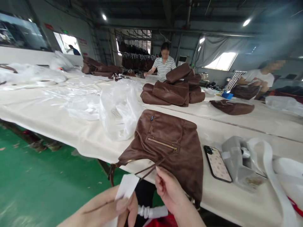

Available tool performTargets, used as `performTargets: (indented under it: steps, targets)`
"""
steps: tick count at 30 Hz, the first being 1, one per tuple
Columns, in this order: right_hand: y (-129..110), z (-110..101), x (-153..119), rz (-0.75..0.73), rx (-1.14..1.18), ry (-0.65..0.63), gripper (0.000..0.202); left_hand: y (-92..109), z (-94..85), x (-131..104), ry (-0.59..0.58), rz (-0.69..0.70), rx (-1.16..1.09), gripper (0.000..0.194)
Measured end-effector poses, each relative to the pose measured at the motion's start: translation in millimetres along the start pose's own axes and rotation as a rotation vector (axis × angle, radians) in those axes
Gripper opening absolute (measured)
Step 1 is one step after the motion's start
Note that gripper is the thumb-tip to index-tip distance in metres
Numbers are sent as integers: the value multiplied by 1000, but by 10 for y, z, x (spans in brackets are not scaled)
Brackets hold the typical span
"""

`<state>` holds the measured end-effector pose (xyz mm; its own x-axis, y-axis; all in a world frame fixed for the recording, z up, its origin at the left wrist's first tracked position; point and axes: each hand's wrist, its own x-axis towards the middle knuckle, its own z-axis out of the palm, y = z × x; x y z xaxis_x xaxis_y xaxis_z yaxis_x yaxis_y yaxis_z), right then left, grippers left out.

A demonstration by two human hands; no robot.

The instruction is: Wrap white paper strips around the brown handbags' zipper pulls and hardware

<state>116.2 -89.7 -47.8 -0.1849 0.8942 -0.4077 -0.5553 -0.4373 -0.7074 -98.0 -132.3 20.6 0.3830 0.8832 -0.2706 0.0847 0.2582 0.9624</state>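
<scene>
A brown leather-look bag lies at the table's near edge, its gold zipper facing up. From the zipper's pull a thin brown cord runs toward me. My right hand is closed in a pinch on this cord, beside the bag's lower part. Just to the left, my left hand grips a flat white strip between thumb and fingers. The strip's upper end is at the cord; whether they touch I cannot tell.
A crumpled clear plastic bag sits left of the brown bag. To the right are a phone, a translucent box and a white ribbon roll. Stacked brown bags lie beyond. Two people work across the table.
</scene>
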Motion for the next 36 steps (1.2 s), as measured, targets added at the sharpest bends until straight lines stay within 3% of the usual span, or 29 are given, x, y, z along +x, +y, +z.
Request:
performTargets:
  steps: [3,8,12,17,20,24,31,36]
  targets:
    - [12,9,44,-9,42,-52,38,3,70,150,-43,47,128,42]
    - [-4,-75,12,-3,104,-90,30,-275,-39,376,73,55,173,46]
    - [-36,-80,-12,38,73,-78,39,-426,-63,417,131,80,79,42]
    - [-89,-33,-150,-66,-104,-149,30,-511,-120,423,133,89,139,42]
    - [-164,-37,-263,-215,-316,-197,28,-499,-156,391,115,107,259,39]
    - [-258,-73,-315,-355,-372,-76,26,-402,-126,344,66,153,435,36]
    - [-232,-55,-258,-331,-581,-76,30,-286,5,338,40,173,561,27]
    - [-169,-38,-199,-270,-742,-109,32,-271,125,444,0,109,414,34]
